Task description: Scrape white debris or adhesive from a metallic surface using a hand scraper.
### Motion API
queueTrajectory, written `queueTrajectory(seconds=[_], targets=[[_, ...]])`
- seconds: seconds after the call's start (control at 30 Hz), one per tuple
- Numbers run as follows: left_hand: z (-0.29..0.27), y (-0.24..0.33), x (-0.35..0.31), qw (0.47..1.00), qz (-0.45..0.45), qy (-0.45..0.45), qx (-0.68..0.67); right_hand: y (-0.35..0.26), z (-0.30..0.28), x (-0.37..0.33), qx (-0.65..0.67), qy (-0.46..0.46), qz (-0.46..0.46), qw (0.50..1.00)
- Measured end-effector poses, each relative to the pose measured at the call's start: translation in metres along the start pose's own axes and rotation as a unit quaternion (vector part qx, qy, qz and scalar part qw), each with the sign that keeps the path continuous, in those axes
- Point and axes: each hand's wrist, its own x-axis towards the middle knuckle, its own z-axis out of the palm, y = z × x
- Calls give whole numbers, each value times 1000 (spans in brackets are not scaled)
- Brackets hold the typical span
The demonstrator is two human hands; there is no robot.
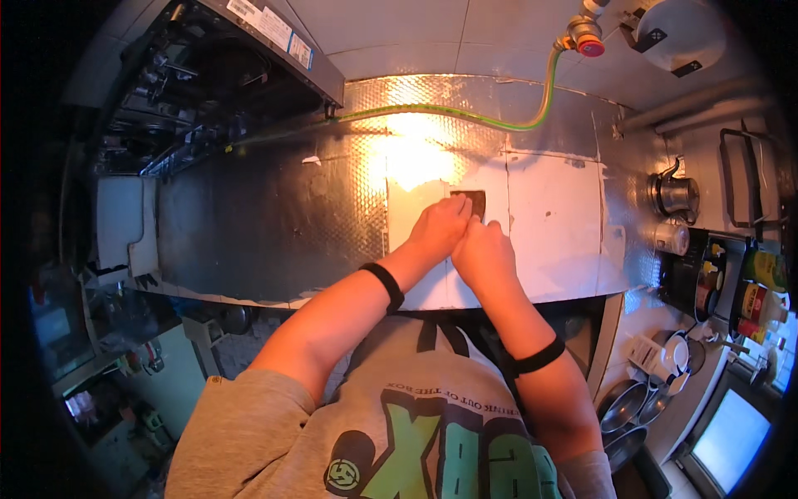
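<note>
Both hands meet over the bare white part of the countertop (549, 241). My left hand (440, 226) has its fingers curled together at the edge of a small dark rectangle (478, 202). I cannot tell whether that is a flat object or an opening in the surface. Close against it on the right, my right hand (486, 254) is closed, its thumb side up near the same dark rectangle. What the fingers pinch is hidden. Silver embossed foil (366, 175) covers the counter to the left and behind, with a ragged edge beside the white part.
A gas stove (224, 75), tipped up with its underside showing, stands at the back left. From it a yellow-green hose (432, 108) runs to a red-capped valve (588, 43). At the right are a metal kettle (677, 193) and several pans (623, 403).
</note>
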Motion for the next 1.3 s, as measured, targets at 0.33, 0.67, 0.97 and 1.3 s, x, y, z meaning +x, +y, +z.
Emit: queueTrajectory(seconds=[0.33,0.67,0.97,1.3], targets=[[9,-1,-4,997,50,13,51,4,2,-3,-4,-11,11,1000],[-2,12,1,997,55,-5,55,12,-8,4,-28,-74,12,997],[6,8,5,997,26,27,72,2,-16,10,-35,-66,23,997],[5,14,5,996,28,73,50,1,-23,13,-49,-84,20,995]])
